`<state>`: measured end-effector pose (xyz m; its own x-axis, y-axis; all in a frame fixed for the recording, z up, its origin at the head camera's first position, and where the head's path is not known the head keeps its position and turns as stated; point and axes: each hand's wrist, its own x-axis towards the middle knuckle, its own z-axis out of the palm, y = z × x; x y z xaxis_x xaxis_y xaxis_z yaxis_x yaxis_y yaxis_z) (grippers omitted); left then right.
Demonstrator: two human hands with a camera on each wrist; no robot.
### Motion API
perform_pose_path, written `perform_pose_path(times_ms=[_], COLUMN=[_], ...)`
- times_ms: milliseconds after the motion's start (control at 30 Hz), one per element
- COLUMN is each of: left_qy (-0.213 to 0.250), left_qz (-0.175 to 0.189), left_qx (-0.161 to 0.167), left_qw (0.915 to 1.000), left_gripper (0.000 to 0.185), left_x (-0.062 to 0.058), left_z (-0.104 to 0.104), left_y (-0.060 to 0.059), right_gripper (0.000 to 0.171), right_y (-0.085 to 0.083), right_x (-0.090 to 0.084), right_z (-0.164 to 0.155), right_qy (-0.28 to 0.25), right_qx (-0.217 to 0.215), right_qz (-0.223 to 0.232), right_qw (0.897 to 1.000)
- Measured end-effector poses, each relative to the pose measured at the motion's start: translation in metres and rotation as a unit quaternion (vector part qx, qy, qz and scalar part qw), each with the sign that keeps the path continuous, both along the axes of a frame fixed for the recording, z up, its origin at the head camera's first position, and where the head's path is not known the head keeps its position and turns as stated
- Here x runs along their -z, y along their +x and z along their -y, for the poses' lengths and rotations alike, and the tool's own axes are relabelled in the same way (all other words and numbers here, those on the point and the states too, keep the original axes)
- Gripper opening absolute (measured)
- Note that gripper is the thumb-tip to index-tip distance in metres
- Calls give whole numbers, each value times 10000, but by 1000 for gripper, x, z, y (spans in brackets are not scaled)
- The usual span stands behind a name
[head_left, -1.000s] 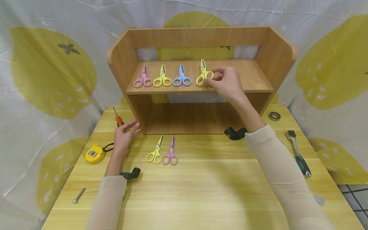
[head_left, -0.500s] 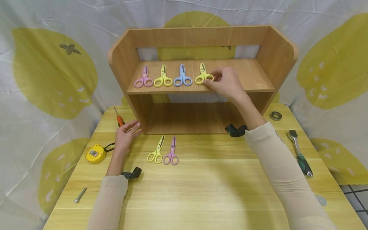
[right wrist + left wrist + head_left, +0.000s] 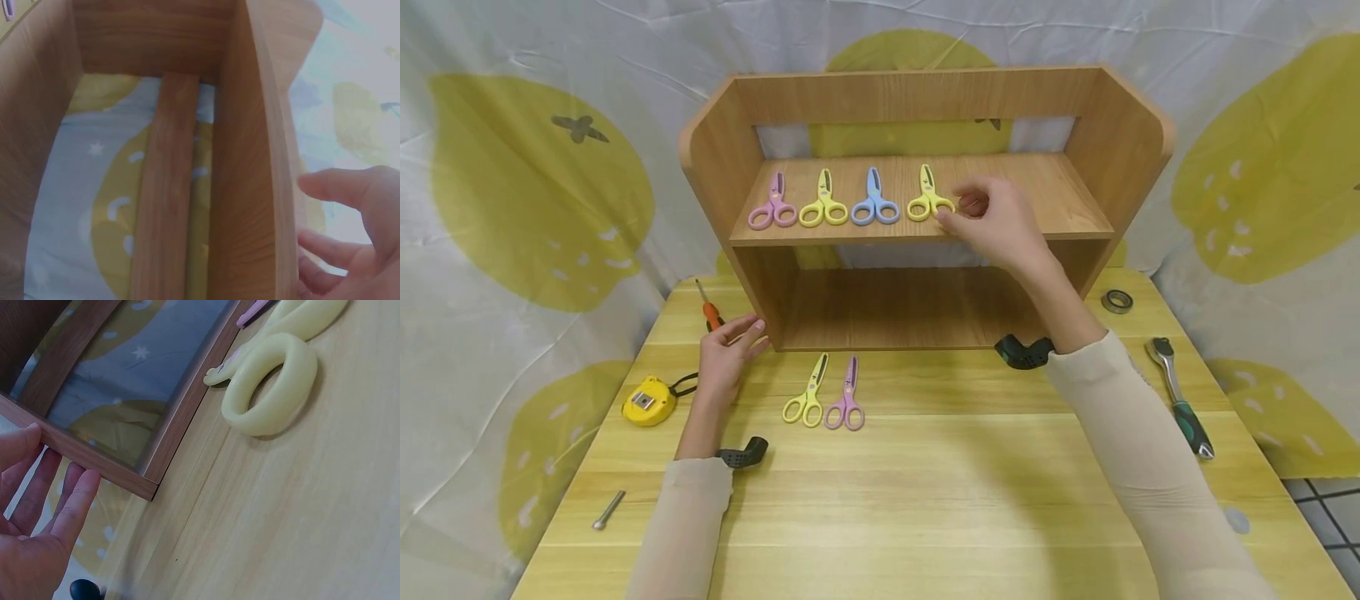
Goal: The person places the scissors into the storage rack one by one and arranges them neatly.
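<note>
A: Left side?
B: Left hand (image 3: 727,350) rests at the lower left corner of the wooden shelf unit (image 3: 715,150), fingers (image 3: 75,503) straight and relaxed, touching the bottom board edge, holding nothing. On the desk (image 3: 925,500) near it: one orange screwdriver (image 3: 707,310), one yellow tape measure (image 3: 646,402), one bolt (image 3: 607,510).

A: Scissors count?
B: Six total. Four on the shelf board, left to right: pink scissors (image 3: 772,205), yellow scissors (image 3: 823,204), blue scissors (image 3: 875,202), then the rightmost yellow scissors (image 3: 928,198). Two on the desk in front of the unit: a yellow pair (image 3: 806,395) and a pink pair (image 3: 847,398), side by side.

A: Orientation of the rightmost one?
B: Lies flat on the shelf board, long axis front to back, blades pointing at the back wall, handle loops toward the front edge. Roughly parallel to the other three.

A: Right hand?
B: Right hand (image 3: 996,221) is just right of those handle loops, fingers loosely curled, empty. Contact with the loop: can't tell.

A: Right of the desk?
B: One metal ring (image 3: 1116,301), one ratchet wrench (image 3: 1180,400).
</note>
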<state>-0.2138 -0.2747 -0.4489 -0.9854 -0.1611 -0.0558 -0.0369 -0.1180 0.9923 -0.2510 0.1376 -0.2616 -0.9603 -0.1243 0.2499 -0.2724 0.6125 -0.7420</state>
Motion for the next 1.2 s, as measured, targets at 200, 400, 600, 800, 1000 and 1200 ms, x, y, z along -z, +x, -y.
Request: perform_pose_path(times_ms=[200,400,600,800,1000,1200], left_qy=[-18,-16,15,40,54,0], left_qz=[6,28,44,-11,-19,-7], left_qx=[41,77,50,44,93,126], left_qw=[10000,10000,10000,10000,9999,9999], left_gripper=[46,46,44,42,43,44], left_x=[0,-1,0,1,0,1], left_z=[1,-1,-1,1,1,2], left_y=[0,0,-1,-2,-2,-1], right_gripper=[42,37,34,33,40,46], right_y=[28,57,77,93,103,109], right_x=[13,32,59,94,136,171], right_z=[-7,-10,-1,21,44,65], right_qy=[-548,-522,-731,-930,-959,-902], right_qx=[-2,-99,-442,-892,-1130,-1290], right_qz=[-558,-549,-195,97,701,1099], right_qw=[9969,9971,9962,9916,9865,9814])
